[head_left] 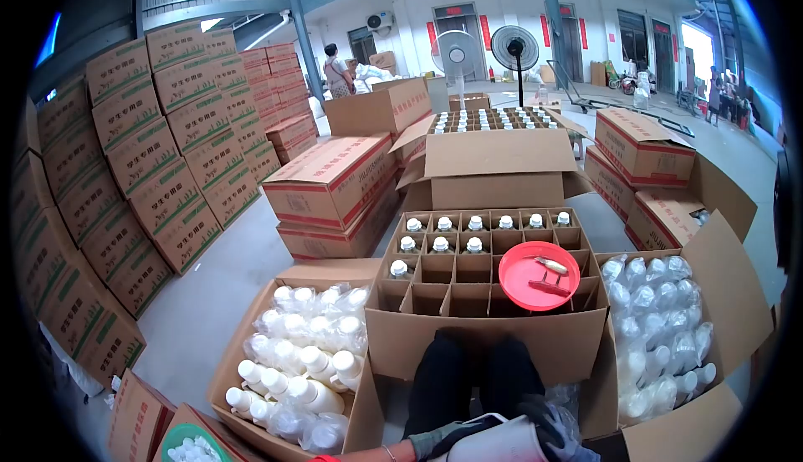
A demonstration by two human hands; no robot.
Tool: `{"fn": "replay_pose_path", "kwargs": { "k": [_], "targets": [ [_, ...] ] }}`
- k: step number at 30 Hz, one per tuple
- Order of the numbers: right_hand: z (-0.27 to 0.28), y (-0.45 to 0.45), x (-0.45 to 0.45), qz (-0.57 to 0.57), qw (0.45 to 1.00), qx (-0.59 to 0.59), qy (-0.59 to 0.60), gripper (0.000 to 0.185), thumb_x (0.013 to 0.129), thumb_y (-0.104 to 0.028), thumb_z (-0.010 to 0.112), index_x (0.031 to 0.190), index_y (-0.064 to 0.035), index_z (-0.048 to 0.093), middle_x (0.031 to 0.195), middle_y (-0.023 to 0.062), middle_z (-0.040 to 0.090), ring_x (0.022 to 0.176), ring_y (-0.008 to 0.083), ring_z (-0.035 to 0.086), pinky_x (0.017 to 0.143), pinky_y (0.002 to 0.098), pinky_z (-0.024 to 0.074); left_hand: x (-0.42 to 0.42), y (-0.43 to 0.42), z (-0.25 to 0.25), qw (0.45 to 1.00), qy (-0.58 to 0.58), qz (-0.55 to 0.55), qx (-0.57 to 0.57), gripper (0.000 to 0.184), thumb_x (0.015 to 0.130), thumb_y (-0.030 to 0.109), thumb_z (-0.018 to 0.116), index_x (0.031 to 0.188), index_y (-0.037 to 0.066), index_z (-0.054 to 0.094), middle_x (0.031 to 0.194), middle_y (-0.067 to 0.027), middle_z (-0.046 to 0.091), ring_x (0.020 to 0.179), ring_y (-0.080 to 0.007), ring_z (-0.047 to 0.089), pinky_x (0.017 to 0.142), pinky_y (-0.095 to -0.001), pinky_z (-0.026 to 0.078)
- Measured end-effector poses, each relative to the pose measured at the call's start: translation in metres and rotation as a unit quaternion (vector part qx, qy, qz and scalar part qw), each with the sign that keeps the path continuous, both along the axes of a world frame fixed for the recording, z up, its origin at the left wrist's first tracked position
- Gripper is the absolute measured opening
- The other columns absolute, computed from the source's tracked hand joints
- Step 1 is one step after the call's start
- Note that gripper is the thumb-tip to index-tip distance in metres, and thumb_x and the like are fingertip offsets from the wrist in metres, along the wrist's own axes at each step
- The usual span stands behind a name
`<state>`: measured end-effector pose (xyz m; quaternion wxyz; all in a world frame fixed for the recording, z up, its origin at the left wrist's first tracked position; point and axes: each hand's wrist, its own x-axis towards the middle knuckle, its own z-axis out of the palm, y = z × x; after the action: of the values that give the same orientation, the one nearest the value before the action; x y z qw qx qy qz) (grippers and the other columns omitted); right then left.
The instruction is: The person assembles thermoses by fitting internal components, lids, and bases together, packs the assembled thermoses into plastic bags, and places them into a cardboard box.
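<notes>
At the bottom edge, my left hand (pixel 443 437), in a grey glove, has its fingers curled at a white container (pixel 495 443) above my lap. My right hand (pixel 548 428), in a dark glove, grips the same container from its right side. In front of my knees stands a divided carton (pixel 485 332) with capped bottles (pixel 475 223) in its rear compartments. A red plastic lid (pixel 519 282) lies over the dividers at the right, holding a small red-handled tool (pixel 549 286).
Open cartons of white bottles (pixel 309 353) and wrapped bottles (pixel 652 311) flank me. Stacked cartons (pixel 159 144) line the left. Behind are another filled carton (pixel 493 119), two fans (pixel 514 48) and a standing person (pixel 338 73). A green bowl (pixel 192 445) sits bottom left.
</notes>
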<state>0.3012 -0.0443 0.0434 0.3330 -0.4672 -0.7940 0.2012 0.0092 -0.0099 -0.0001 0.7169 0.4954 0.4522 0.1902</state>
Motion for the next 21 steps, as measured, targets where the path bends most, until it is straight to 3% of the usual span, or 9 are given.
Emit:
{"fn": "replay_pose_path", "kwargs": {
  "k": [5,7,9,10,13,15,17,18,21],
  "targets": [
    [-0.026,0.040,-0.010,-0.082,0.984,-0.073,0.143,0.038,0.092,-0.033,0.055,0.118,-0.0052,0.058,0.111,0.0174,0.065,0.097,0.0313,0.065,0.082,0.0423,0.0520,-0.009,0.021,0.013,0.938,0.013,-0.063,0.341,0.051,0.084,0.018,0.066,0.133,0.009,0.057,0.138,-0.0064,0.056,0.129,-0.0225,0.050,0.110,-0.0351,0.036],
    [-0.030,0.057,-0.002,0.020,0.928,-0.221,0.301,0.030,0.098,-0.024,0.052,0.119,-0.0039,0.058,0.111,0.0129,0.067,0.098,0.0261,0.067,0.085,0.0400,0.0550,0.012,0.026,0.063,0.786,0.097,-0.035,0.609,0.053,0.078,0.011,0.066,0.131,0.011,0.060,0.141,-0.0046,0.054,0.134,-0.0241,0.047,0.113,-0.0404,0.033],
    [-0.035,0.080,0.003,0.029,0.651,-0.452,0.609,0.050,0.096,-0.042,0.050,0.121,0.0012,0.056,0.114,0.0142,0.066,0.104,0.0275,0.064,0.095,0.0421,0.0492,0.021,0.033,0.096,0.756,0.102,-0.071,0.643,0.049,0.076,0.013,0.065,0.125,0.013,0.065,0.136,-0.0079,0.058,0.134,-0.0284,0.046,0.115,-0.0493,0.029],
    [-0.021,0.079,0.004,0.013,0.673,-0.450,0.587,0.058,0.096,-0.046,0.048,0.128,0.0014,0.053,0.128,0.0200,0.056,0.121,0.0324,0.054,0.107,0.0438,0.0393,0.016,0.045,0.095,0.767,0.067,-0.034,0.637,0.046,0.080,0.008,0.061,0.126,0.010,0.063,0.134,-0.0064,0.060,0.130,-0.0248,0.052,0.112,-0.0414,0.035],
    [0.037,0.075,-0.010,-0.060,0.984,0.007,0.166,0.061,0.093,-0.046,0.049,0.134,0.0000,0.050,0.141,0.0236,0.042,0.134,0.0374,0.038,0.113,0.0458,0.0289,-0.002,0.066,0.083,0.994,0.011,0.084,0.068,0.035,0.092,0.016,0.052,0.123,0.005,0.064,0.129,-0.0101,0.063,0.118,-0.0226,0.061,0.101,-0.0316,0.047],
    [0.072,0.067,-0.007,0.169,0.976,0.005,0.135,0.064,0.090,-0.044,0.051,0.140,-0.0059,0.042,0.142,0.0224,0.038,0.136,0.0375,0.033,0.115,0.0446,0.0245,0.002,0.064,0.084,0.977,-0.012,0.062,0.206,0.035,0.089,0.015,0.056,0.121,0.005,0.066,0.125,-0.0093,0.065,0.115,-0.0230,0.062,0.102,-0.0337,0.046],
    [-0.025,0.094,-0.008,0.002,0.953,-0.028,0.301,0.057,0.094,-0.041,0.047,0.139,-0.0071,0.041,0.138,0.0191,0.042,0.132,0.0326,0.039,0.113,0.0435,0.0297,0.011,0.058,0.091,0.895,-0.009,0.096,0.436,0.036,0.084,0.012,0.062,0.120,0.006,0.067,0.121,-0.0096,0.067,0.116,-0.0225,0.061,0.104,-0.0364,0.045],
    [0.024,0.075,-0.021,0.008,0.847,-0.239,0.475,0.050,0.098,-0.040,0.042,0.136,-0.0070,0.042,0.134,0.0154,0.045,0.128,0.0274,0.044,0.109,0.0415,0.0352,0.020,0.064,0.102,0.756,0.073,0.028,0.649,0.038,0.082,0.010,0.062,0.119,0.008,0.067,0.124,-0.0099,0.065,0.120,-0.0268,0.059,0.109,-0.0421,0.040],
    [-0.003,0.094,-0.013,0.002,0.849,-0.227,0.478,0.042,0.101,-0.025,0.041,0.139,-0.0068,0.041,0.133,0.0136,0.045,0.127,0.0223,0.043,0.111,0.0395,0.0336,0.023,0.074,0.100,0.768,0.057,0.015,0.638,0.041,0.077,0.006,0.064,0.117,0.009,0.068,0.125,-0.0098,0.065,0.119,-0.0294,0.059,0.110,-0.0428,0.039]
  ]
}}
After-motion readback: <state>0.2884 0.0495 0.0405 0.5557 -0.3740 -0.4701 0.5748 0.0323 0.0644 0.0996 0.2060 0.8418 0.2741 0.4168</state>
